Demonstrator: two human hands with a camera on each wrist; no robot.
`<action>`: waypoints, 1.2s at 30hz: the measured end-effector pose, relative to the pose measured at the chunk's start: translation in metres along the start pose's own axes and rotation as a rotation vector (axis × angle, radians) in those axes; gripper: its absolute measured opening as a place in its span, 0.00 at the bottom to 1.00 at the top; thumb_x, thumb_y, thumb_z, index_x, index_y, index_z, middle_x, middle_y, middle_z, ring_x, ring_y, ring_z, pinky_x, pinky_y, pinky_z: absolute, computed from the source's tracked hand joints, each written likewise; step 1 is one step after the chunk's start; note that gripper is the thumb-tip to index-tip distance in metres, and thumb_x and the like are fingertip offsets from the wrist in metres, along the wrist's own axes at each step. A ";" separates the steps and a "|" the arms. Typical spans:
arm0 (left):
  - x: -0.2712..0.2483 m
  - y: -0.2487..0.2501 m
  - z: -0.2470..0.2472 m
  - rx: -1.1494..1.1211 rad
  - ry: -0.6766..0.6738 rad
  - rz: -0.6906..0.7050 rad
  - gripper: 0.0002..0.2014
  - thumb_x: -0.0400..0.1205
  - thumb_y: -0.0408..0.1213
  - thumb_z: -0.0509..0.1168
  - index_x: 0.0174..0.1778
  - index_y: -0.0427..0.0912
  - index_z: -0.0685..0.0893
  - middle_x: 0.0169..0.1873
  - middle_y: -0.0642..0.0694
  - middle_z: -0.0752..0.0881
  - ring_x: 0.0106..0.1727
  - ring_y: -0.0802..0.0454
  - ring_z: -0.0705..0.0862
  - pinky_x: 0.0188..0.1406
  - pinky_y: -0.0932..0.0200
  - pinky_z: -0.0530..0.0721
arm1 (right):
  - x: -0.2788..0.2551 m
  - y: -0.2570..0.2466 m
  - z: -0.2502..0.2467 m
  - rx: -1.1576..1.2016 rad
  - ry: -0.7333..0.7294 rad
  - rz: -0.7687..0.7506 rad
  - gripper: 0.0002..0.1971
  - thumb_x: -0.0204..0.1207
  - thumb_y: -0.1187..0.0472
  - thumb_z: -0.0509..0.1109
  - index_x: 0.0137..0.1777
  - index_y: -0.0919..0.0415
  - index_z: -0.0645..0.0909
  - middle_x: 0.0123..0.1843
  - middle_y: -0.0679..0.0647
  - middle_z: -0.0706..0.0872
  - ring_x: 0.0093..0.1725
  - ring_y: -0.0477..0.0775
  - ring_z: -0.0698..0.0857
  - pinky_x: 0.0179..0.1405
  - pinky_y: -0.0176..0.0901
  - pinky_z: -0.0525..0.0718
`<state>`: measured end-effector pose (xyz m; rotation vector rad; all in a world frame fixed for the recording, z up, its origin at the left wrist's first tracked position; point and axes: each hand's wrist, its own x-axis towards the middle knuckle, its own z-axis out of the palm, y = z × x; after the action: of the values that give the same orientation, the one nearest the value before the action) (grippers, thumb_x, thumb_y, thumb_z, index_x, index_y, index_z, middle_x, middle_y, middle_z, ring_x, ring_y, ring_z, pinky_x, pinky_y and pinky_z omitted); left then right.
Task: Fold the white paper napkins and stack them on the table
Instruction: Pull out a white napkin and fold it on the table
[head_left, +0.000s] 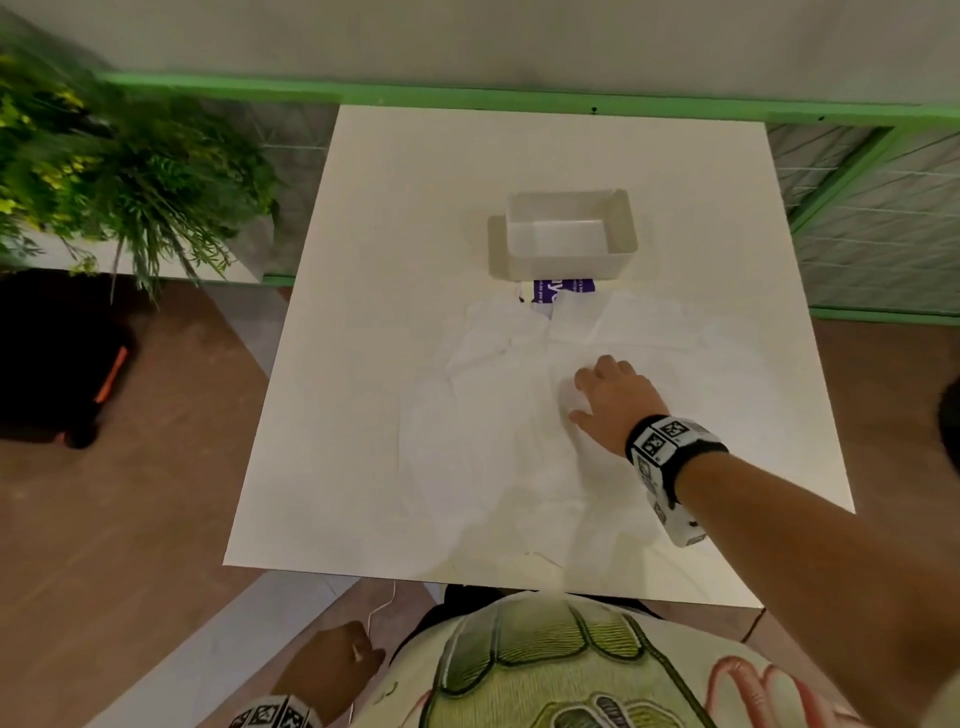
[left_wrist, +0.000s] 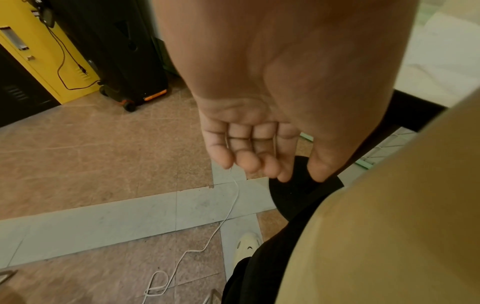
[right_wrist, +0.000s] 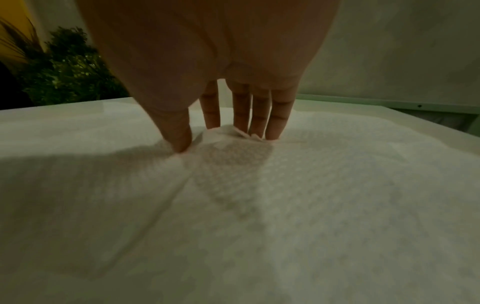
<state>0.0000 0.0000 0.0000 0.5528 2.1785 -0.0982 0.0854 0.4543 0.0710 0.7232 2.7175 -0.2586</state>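
Left hand (left_wrist: 249, 144) hangs beside the table (head_left: 363, 364), fingers loosely curled, holding nothing. White paper napkins (head_left: 498, 415) lie spread on the table; right hand (head_left: 615, 397) pinches a raised fold of one.

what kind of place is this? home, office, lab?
Hard to say; likely an indoor office or workspace corner rather than a home. Cues: a yellow metal locker, a green-framed partition behind the white table, and a planter of greenery beside it.
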 end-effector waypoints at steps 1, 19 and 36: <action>-0.002 0.003 0.000 0.024 -0.012 0.050 0.16 0.84 0.49 0.67 0.30 0.60 0.74 0.28 0.60 0.76 0.41 0.62 0.84 0.34 0.72 0.67 | 0.002 0.002 0.002 -0.015 0.010 -0.002 0.09 0.83 0.52 0.63 0.56 0.56 0.78 0.55 0.58 0.81 0.51 0.61 0.80 0.45 0.54 0.83; -0.031 0.130 -0.198 -0.446 0.505 0.738 0.16 0.86 0.58 0.62 0.59 0.53 0.85 0.50 0.64 0.85 0.54 0.63 0.84 0.50 0.68 0.81 | -0.026 -0.068 -0.137 1.525 -0.012 0.166 0.12 0.77 0.65 0.68 0.35 0.56 0.70 0.34 0.51 0.69 0.34 0.51 0.68 0.34 0.42 0.66; -0.017 0.114 -0.238 -0.890 0.339 0.673 0.25 0.77 0.54 0.71 0.41 0.31 0.76 0.33 0.31 0.77 0.33 0.44 0.74 0.38 0.47 0.80 | -0.028 -0.159 -0.137 0.891 0.344 -0.082 0.30 0.73 0.55 0.79 0.73 0.50 0.72 0.72 0.48 0.76 0.68 0.47 0.75 0.68 0.39 0.72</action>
<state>-0.1187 0.1586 0.1757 0.7538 1.9512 1.3287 -0.0076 0.3407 0.2230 0.9248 2.8811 -1.5496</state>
